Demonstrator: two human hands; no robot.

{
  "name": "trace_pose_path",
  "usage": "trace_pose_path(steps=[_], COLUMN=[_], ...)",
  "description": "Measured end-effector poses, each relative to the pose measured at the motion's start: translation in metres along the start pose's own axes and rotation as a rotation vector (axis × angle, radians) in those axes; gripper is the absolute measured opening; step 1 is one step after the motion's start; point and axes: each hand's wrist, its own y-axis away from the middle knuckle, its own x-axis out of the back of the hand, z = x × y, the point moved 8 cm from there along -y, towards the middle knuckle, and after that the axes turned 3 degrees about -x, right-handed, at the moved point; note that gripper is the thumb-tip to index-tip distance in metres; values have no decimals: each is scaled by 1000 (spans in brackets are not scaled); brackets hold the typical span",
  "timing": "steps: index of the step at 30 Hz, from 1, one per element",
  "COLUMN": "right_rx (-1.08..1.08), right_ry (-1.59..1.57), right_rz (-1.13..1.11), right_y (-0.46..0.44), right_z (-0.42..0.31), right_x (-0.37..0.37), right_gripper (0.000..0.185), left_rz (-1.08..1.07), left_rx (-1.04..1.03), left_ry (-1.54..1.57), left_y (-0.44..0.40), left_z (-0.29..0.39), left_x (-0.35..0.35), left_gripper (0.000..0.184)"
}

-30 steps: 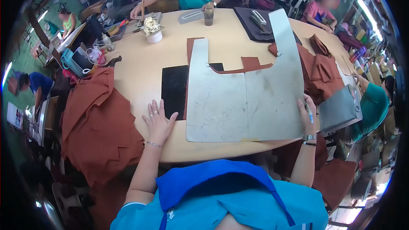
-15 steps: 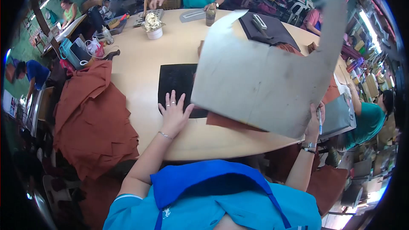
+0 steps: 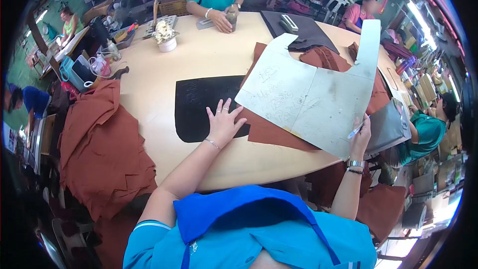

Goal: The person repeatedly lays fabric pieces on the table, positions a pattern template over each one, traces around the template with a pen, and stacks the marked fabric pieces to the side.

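My left hand [image 3: 224,119] lies with fingers spread on the black panel [image 3: 194,104], a flat piece with rounded lower corners. Its fingertips come close to the left corner of a large grey pattern template [image 3: 323,94]. Handwriting covers part of that template, and two arms stick up from its far side. My right hand [image 3: 360,137] grips the template's near right edge, with a pen [image 3: 356,128] also in its fingers. Under the template lie reddish-brown pieces [image 3: 279,132], partly hidden by it.
A stack of brown pieces [image 3: 104,154] hangs over the table's left edge. Farther back are a flower pot [image 3: 167,45], a dark sheet [image 3: 313,30] and a jar [image 3: 231,17] held by a person across the table. A grey folded piece [image 3: 391,124] lies at right.
The template has come down and tilted flatter over the brown pieces, its writing now showing. My left hand has shifted right on the black panel. The person opposite now grasps the jar.
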Motion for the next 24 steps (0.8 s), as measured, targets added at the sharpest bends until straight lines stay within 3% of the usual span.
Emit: trace_pose_path(steps=[3,4,7,11,14,17,20,24], right_rx=[34,53,65,5,163,188,-137,-203], right_ry=[45,60,69,24,-64,-71,-256,-77], right_rz=[23,32,54,132,225,151,-229,-244], right_y=[-1,-4,-15,-32,-45,-54,-40,-17], right_z=[-19,-21,-29,-40,-32,-8,38,62], right_x=[6,7,9,21,19,-5,-69,-88], right_gripper=[31,31,28,26,26,26,26,26], left_rz=[23,180,149,257,257,236,149,-43], left_rx=[-11,-54,-127,-178,-173,-118,-3,198], left_ry=[128,130,23,-77,-52,-54,-136,-133], left_y=[-8,-7,-12,-9,12,41,82,135], left_z=[1,5,12,12,9,4,-36,-105], left_x=[0,9,6,5,33,74,94,101], left_gripper=[28,15,15,16,14,14,10,17])
